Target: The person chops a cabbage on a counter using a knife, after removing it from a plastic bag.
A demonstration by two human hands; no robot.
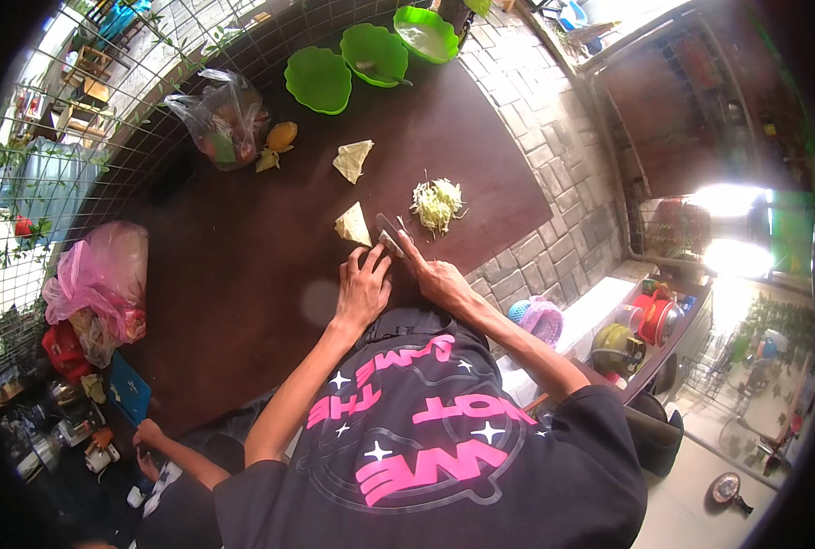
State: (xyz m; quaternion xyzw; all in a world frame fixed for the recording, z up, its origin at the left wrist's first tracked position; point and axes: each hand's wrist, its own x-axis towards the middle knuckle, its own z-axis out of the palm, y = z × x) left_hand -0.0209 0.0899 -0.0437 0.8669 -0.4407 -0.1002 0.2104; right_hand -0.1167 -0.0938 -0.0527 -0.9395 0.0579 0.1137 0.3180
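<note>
My right hand (441,278) grips a knife (388,225), with the index finger stretched along the blade's spine. To its left, the fingertips of my left hand (366,291) hold a small pale vegetable piece (389,241) against the dark brown table (256,274), right beside the blade. The fingers partly cover that piece. A pale wedge (354,225), apparently cabbage, lies just beyond my left fingers, and a second wedge (353,160) rests farther off. Past the knife, to the right, sits a loose heap of shredded cabbage (437,204).
Three green scalloped bowls (318,79) line the far edge; the right one (426,34) holds something whitish. A clear plastic bag (229,123) stands near a yellow-orange fruit or vegetable (281,136). Pink bags (105,274) lie left. Another person's hand (149,434) touches a blue board (129,388).
</note>
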